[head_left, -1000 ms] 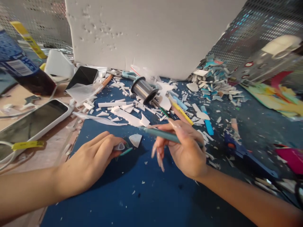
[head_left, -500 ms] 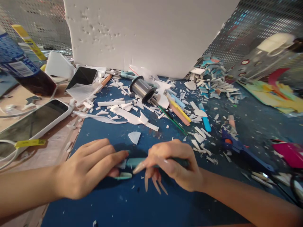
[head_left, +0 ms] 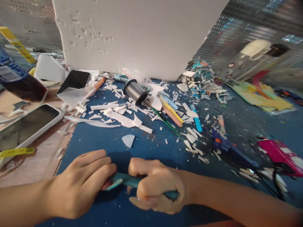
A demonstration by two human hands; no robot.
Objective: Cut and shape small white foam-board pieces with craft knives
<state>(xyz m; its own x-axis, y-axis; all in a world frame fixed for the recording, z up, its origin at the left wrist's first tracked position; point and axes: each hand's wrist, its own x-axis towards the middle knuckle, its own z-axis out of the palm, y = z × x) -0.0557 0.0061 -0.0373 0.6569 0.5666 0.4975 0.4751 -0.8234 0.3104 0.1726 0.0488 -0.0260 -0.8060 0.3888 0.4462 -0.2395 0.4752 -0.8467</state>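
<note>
Low over the blue tabletop [head_left: 94, 135], a teal tool [head_left: 127, 180] with a long handle spans between both hands. My left hand [head_left: 81, 183] is closed around its left end, with a pale, teal-edged tip showing beside the fingers. My right hand [head_left: 158, 186] is wrapped round the handle, whose rounded end shows at the palm. Its thumb side faces down and left. A small pale wedge-shaped piece [head_left: 128, 141] lies on the table just beyond the hands.
White scraps [head_left: 123, 117] surround a wire spool [head_left: 135, 92]. Colored sticks [head_left: 171, 112] lie right of it. A glue gun [head_left: 230, 151] and pink box [head_left: 280, 156] are at right; a phone [head_left: 28, 126] and bottle [head_left: 21, 78] at left. A white foam board [head_left: 142, 37] stands behind.
Both hands are lower in view with the teal tool. My right fingers, spread before, have closed round the handle. The table scene has shifted left in view.
</note>
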